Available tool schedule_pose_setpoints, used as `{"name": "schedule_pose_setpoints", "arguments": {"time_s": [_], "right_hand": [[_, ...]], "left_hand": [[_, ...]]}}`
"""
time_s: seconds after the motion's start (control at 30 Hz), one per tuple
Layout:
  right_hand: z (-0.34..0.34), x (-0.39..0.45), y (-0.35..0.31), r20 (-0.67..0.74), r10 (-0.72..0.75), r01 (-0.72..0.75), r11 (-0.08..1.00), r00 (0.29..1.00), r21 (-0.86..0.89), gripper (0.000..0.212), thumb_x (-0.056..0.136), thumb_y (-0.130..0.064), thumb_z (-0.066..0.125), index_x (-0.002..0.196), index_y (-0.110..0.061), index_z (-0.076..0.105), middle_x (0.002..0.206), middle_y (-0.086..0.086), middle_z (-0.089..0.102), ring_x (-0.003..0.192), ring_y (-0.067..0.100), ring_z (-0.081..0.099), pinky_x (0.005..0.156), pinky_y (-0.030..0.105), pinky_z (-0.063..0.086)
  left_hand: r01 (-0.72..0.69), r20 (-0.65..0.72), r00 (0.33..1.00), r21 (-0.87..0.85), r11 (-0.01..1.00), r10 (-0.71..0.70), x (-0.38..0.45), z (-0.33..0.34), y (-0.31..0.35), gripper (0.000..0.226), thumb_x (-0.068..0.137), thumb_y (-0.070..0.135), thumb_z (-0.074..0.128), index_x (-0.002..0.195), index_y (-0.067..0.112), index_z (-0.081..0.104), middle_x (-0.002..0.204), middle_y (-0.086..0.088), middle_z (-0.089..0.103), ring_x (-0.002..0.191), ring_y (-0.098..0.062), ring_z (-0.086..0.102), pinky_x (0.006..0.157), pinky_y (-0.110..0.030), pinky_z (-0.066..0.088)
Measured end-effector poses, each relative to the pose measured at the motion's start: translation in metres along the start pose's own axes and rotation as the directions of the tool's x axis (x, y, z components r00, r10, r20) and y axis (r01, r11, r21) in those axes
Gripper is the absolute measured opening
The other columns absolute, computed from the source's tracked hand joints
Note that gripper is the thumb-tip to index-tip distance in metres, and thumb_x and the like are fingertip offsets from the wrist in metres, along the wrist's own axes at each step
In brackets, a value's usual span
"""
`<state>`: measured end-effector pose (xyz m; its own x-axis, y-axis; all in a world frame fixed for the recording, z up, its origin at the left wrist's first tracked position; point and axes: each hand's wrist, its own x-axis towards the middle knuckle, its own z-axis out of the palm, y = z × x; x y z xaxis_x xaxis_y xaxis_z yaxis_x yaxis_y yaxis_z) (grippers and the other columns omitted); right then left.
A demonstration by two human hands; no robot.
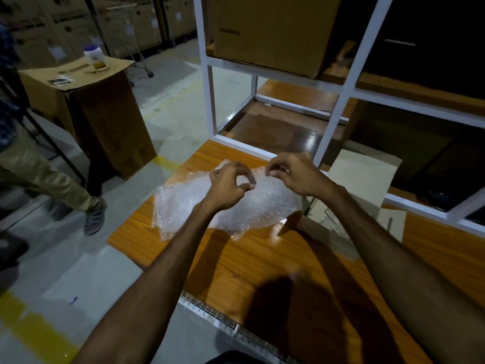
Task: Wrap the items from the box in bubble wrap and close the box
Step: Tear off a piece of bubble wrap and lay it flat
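At the far left, on the grey floor, stands a tall brown cardboard carton (105,111) with a white jar with a purple lid (95,58) on its top flap; a person in khaki trousers (39,166) stands just beside it.

To the right, on the orange wood-grain table (236,264), lies a crumpled sheet of clear bubble wrap (183,208), spread near the table's left edge. Both hands are over its far part. The left hand (231,187) has its fingers curled, thumb and forefinger closed in a ring on the wrap's upper edge. The right hand (294,174), just beside it, pinches the same far edge with bent fingertips.

Further right, an open white cardboard box (362,177) stands upright on the table, touching the wrap's right end; a clear object shows at its near opening, too blurred to tell what it is. Behind, a white metal shelf frame (338,106) holds a large brown cardboard box (270,30) on its upper level.

The table's near edge carries a wire rack (231,324); the tabletop between it and the wrap lies bare, crossed by the forearms' shadows.
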<state>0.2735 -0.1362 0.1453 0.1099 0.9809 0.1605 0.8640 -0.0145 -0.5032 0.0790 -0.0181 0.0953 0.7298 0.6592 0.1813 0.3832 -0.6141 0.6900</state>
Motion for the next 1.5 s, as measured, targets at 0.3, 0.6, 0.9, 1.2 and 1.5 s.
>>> {"name": "schedule_pose_setpoints", "arguments": {"time_s": [0.3, 0.6, 0.9, 1.2, 1.5], "right_hand": [[-0.009, -0.065, 0.003, -0.110, 0.156, -0.142, 0.981, 0.981, 0.129, 0.014, 0.101, -0.031, 0.069, 0.089, -0.025, 0.071, 0.083, -0.009, 0.067, 0.079, 0.010, 0.063, 0.075, 0.038, 0.051], [-0.034, -0.157, 0.038, 0.252, 0.338, -0.371, 0.924, 0.907, 0.092, 0.013, 0.086, -0.029, 0.085, 0.081, -0.026, 0.073, 0.082, -0.009, 0.069, 0.079, 0.012, 0.061, 0.069, 0.031, 0.043], [-0.052, -0.275, 0.083, 0.312, 0.461, -0.488, 0.873, 0.831, 0.011, 0.011, 0.090, -0.020, 0.081, 0.097, -0.016, 0.074, 0.092, 0.002, 0.073, 0.087, 0.020, 0.069, 0.078, 0.039, 0.056], [-0.066, -0.396, 0.126, 0.228, 0.596, -0.638, 0.720, 0.770, 0.273, 0.013, 0.089, -0.024, 0.082, 0.095, -0.015, 0.073, 0.095, 0.002, 0.075, 0.090, 0.019, 0.070, 0.072, 0.030, 0.050], [-0.033, -0.451, 0.141, 0.053, 0.757, -0.664, 0.534, 0.651, 0.523, 0.017, 0.095, -0.016, 0.076, 0.108, -0.008, 0.072, 0.105, 0.007, 0.074, 0.088, 0.021, 0.073, 0.067, 0.028, 0.058]], "left_hand": [[-0.027, 0.262, 0.964, -0.084, 0.996, 0.048, -0.005, -0.032, 0.000, 0.014, 0.094, 0.022, 0.079, 0.082, 0.019, 0.071, 0.080, 0.006, 0.073, 0.076, -0.001, 0.068, 0.076, -0.034, 0.054], [-0.035, 0.481, 0.875, 0.162, 0.986, -0.048, -0.021, -0.041, 0.015, 0.012, 0.088, 0.015, 0.085, 0.089, 0.006, 0.078, 0.079, 0.001, 0.075, 0.069, 0.000, 0.067, 0.066, -0.021, 0.048], [0.006, 0.485, 0.858, 0.315, 0.949, -0.167, -0.071, -0.011, 0.032, 0.016, 0.087, 0.002, 0.082, 0.079, 0.015, 0.077, 0.083, -0.002, 0.078, 0.077, -0.012, 0.072, 0.070, -0.024, 0.054], [0.224, 0.288, 0.922, 0.149, 0.963, -0.259, -0.136, 0.019, 0.052, 0.004, 0.088, -0.013, 0.073, 0.092, -0.011, 0.072, 0.092, -0.020, 0.074, 0.082, -0.025, 0.070, 0.081, -0.042, 0.058], [0.423, 0.010, 0.892, -0.368, 0.828, -0.451, -0.176, 0.077, 0.058, 0.009, 0.097, -0.006, 0.068, 0.096, 0.001, 0.061, 0.090, -0.021, 0.063, 0.081, -0.030, 0.065, 0.060, -0.033, 0.056]]}}
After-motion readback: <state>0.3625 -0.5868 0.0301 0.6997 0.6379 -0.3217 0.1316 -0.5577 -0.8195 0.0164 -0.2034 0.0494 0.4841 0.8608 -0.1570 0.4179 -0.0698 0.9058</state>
